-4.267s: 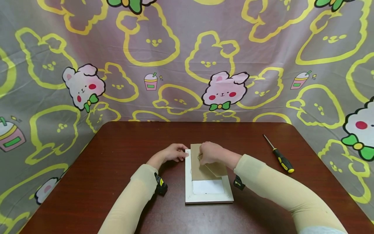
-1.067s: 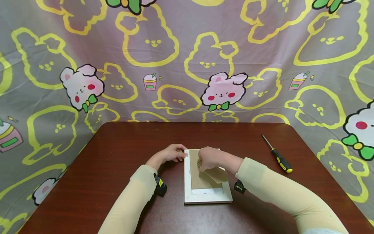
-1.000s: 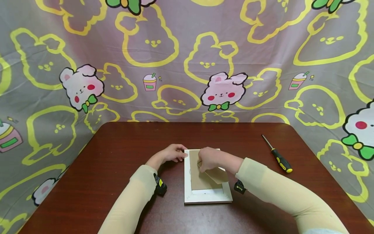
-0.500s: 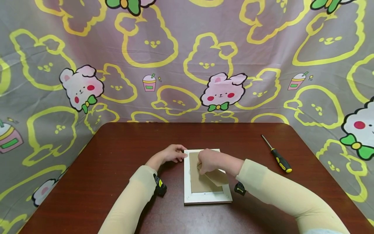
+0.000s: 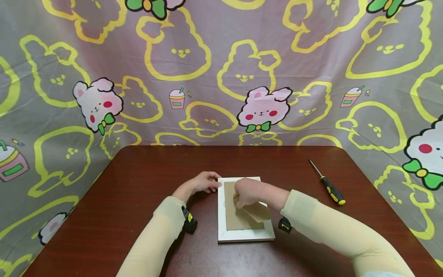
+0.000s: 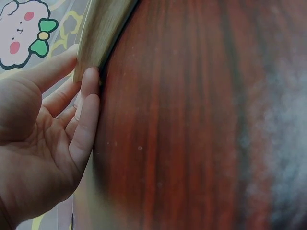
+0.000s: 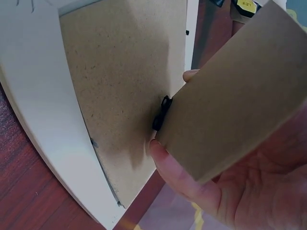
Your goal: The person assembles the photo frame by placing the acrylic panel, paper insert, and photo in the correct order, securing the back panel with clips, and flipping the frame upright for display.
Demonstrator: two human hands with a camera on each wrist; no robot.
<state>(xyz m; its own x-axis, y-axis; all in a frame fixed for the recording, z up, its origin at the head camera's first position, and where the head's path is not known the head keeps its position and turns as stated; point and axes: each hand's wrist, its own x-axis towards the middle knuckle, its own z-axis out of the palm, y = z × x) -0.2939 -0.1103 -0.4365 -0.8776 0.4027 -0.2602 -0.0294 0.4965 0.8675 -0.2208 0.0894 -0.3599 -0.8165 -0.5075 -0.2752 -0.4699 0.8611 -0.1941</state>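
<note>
A white picture frame (image 5: pixel 223 235) lies face down on the table. Its brown backboard (image 5: pixel 235 222) sits within the frame opening, and a fold-out stand flap (image 7: pixel 240 91) juts up from it on a black hinge (image 7: pixel 163 113). My right hand (image 5: pixel 250 191) grips this stand at its hinged end, with fingers and thumb on either side of it. At the frame's far left corner, my left hand (image 5: pixel 207 182) pinches the edge between thumb and fingers. Part of the backboard is hidden under the right hand.
A screwdriver (image 5: pixel 330 188) with a black and yellow handle lies on the table's right side. The brown table (image 5: pixel 155 161) is backed by a patterned curtain (image 5: pixel 207 50).
The backboard has slid toward me in the frame, covering the white strip that showed at its near end. My right hand moved with it; my left hand kept its place.
</note>
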